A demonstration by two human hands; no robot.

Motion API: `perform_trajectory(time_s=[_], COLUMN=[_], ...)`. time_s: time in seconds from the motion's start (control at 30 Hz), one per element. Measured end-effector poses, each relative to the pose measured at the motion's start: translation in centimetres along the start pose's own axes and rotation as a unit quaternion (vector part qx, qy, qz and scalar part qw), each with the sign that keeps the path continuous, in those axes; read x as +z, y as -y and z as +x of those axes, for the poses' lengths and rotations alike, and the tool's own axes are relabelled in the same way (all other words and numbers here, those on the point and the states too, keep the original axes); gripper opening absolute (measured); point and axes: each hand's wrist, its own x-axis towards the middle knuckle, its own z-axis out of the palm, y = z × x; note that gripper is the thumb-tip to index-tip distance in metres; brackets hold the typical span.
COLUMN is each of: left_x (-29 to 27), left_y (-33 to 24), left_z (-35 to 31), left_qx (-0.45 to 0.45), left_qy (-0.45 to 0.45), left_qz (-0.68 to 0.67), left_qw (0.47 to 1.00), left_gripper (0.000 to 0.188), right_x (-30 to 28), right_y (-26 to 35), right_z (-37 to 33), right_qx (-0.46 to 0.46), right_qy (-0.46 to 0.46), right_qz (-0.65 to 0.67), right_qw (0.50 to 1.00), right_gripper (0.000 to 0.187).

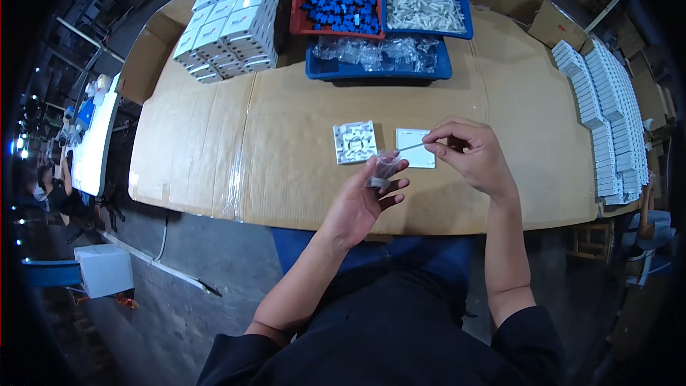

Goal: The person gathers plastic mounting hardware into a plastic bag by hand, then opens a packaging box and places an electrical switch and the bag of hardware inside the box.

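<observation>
Above the near part of the cardboard-covered table, my left hand (357, 204) is closed around a small clear plastic bag (386, 164). Something pale shows low in the bag, too small to make out. My right hand (473, 154) pinches one end of a thin grey rod-like piece (410, 147), whose other end is at the bag's top; whether it goes inside I cannot tell. Just beyond my left fingers lies a square white plastic housing (346, 154) with a round middle. Beside it, partly behind the rod and my right fingers, is a flat white square plate (420, 160).
Stacked white boxes (236, 21) stand far left. At the back are a red tray (294, 18) of blue parts, a blue tray (468, 18) of white pieces, and a blue tray (379, 75) of clear bags. Rows of white pieces (607, 121) line the right edge of the table.
</observation>
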Motion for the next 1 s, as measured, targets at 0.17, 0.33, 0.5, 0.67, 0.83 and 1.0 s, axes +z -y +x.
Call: perform_trajectory(time_s=[0.17,0.33,0.5,0.67,0.83,1.0], left_x=[0.4,-0.7,-0.7,-0.7,-0.9,-1.1], left_y=[0.8,1.1,1.2,1.4,1.7,1.7], left_z=[-0.5,-1.1,-1.5,-1.3,-1.1,-1.0], left_qx=[-0.041,-0.051,-0.055,-0.056,-0.06,-0.06], left_qy=[0.024,-0.004,0.014,0.029,0.012,-0.003], left_qz=[0.001,-0.025,0.009,0.009,0.009,0.023], left_qw=[0.999,0.998,0.998,0.998,0.998,0.998], left_gripper=[0.053,0.053,0.053,0.051,0.05,0.049], right_x=[0.9,-0.9,-0.9,1.2,2.3,2.4], right_y=[0.9,2.9,2.7,1.4,0.1,-1.0], right_z=[0.6,1.7,2.9,2.9,2.6,3.0], right_qx=[-0.036,0.01,-0.008,-0.05,-0.048,-0.048], right_qy=[0.058,0.15,0.205,0.228,0.234,0.264], right_qz=[-0.022,-0.1,-0.12,-0.075,-0.046,-0.011], right_qw=[0.997,0.984,0.971,0.97,0.97,0.963], right_gripper=[0.008,0.011,0.015,0.012,0.012,0.013])
